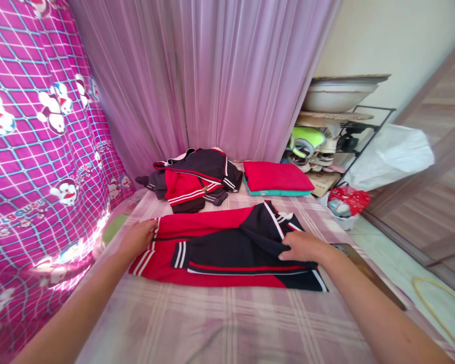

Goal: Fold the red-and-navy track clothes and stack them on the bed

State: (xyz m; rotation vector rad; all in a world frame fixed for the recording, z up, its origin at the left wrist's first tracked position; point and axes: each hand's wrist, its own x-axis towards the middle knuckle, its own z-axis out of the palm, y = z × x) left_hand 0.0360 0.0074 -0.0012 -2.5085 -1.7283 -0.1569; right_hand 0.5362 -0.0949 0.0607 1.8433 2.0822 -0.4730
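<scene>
The black sleeve (220,251) hides part of the jacket (212,279).

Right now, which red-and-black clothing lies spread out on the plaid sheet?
The striped red-and-black garment between the left hand and right hand, both touching it; the other is a crumpled heap by the purple curtain.

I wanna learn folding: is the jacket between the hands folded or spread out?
The jacket is partly folded: a dark sleeve lies across its red body, striped cuff toward the left hand.
</scene>
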